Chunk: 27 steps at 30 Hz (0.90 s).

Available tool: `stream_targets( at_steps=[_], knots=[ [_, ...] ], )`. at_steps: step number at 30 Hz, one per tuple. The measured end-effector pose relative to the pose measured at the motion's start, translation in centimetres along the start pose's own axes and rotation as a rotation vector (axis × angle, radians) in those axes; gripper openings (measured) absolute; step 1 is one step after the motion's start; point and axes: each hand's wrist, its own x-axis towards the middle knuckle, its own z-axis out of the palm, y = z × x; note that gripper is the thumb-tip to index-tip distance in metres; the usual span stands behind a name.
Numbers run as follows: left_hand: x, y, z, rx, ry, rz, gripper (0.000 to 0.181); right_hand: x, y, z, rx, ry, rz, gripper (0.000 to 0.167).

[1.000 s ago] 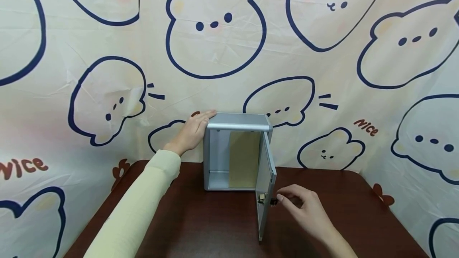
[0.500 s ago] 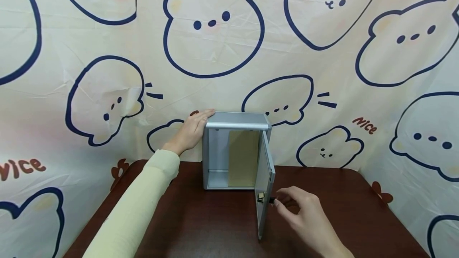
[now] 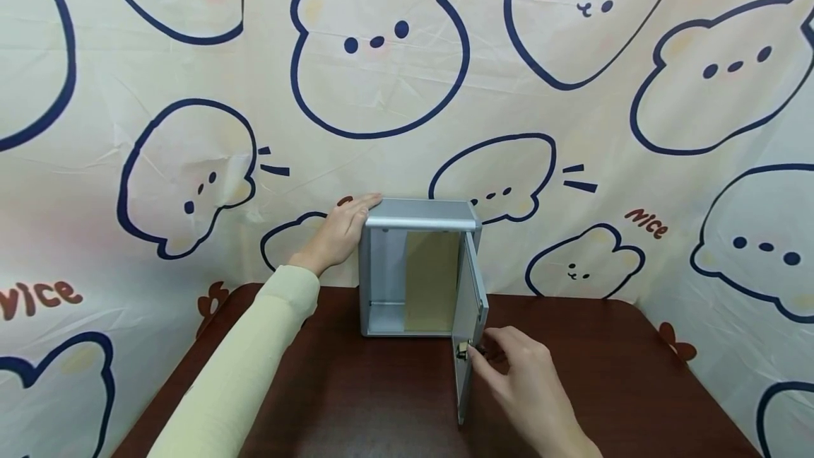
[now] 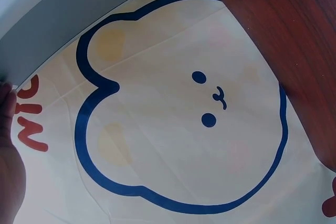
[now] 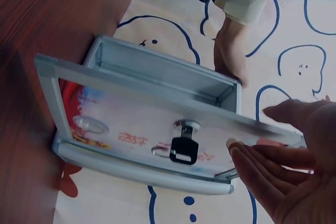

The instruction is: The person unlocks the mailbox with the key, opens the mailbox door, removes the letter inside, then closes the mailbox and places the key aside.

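A silver metal box [image 3: 420,212] stands on the table, its door [image 3: 472,295] swung outward on the right side. My left hand [image 3: 337,232] rests on the box's upper left edge; only part of it shows in the left wrist view. A black-headed key [image 5: 184,150] sits in the lock [image 5: 187,125] on the door's outer face. My right hand [image 3: 524,380] is at the door's free edge by the lock. In the right wrist view its thumb lies beyond the door's edge and its fingers [image 5: 257,166] are before the outer face, apart from the key.
The dark brown wooden table [image 3: 356,401] carries the box near its back edge. A cloth backdrop [image 3: 394,168] with cartoon bear outlines hangs close behind and at the sides. Inside the box, a tan panel [image 3: 432,281] covers part of the back.
My right hand has let go of the key and moved left to the door's edge, thumb by the lock's inner side. The left hand, box and door look unmoved.
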Motion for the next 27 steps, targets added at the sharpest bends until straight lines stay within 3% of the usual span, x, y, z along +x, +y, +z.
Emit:
stream_targets(
  at_steps=[5,11,18,27],
  knots=[
    [-0.1,0.0,0.2,-0.007,0.001,-0.007,0.052,0.5,-0.3,0.8,-0.065,0.031,-0.004,0.011],
    [-0.1,0.0,0.3,-0.005,0.004,-0.008,0.053,0.5,-0.2,1.5,-0.181,0.044,-0.037,0.026],
    [-0.1,0.1,0.2,0.001,0.010,-0.012,0.053,0.3,0.2,2.2,-0.289,0.030,-0.074,0.016],
    [-0.1,0.1,0.1,0.000,0.003,-0.025,0.053,0.3,0.5,2.3,-0.291,0.017,-0.101,0.020]
  ],
)
